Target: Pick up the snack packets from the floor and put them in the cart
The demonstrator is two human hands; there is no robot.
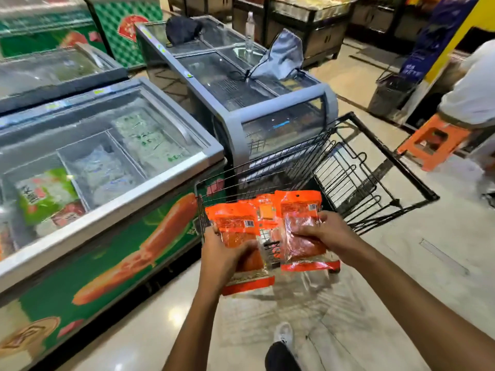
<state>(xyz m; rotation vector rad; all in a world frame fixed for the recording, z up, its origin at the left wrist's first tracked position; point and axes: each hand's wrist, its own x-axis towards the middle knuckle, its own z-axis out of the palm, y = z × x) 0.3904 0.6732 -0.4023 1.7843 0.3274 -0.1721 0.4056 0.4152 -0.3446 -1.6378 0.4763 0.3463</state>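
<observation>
Here, left hand [227, 253] and right hand [324, 231] pinch orange snack packets [267, 231] at frame centre, over the black wire cart [375, 162].

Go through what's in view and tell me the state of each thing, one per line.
Left hand: gripping an orange packet.
Right hand: gripping an orange packet.
Snack packets: fanned out, held over the cart's near end, not yet dropped.
Cart: black wire, child-seat flap folded open.
Nearest freezer: glass lid closed, frozen packs inside.
Water bottle: upright on the grey freezer.
Orange stool: standing on the floor.
</observation>
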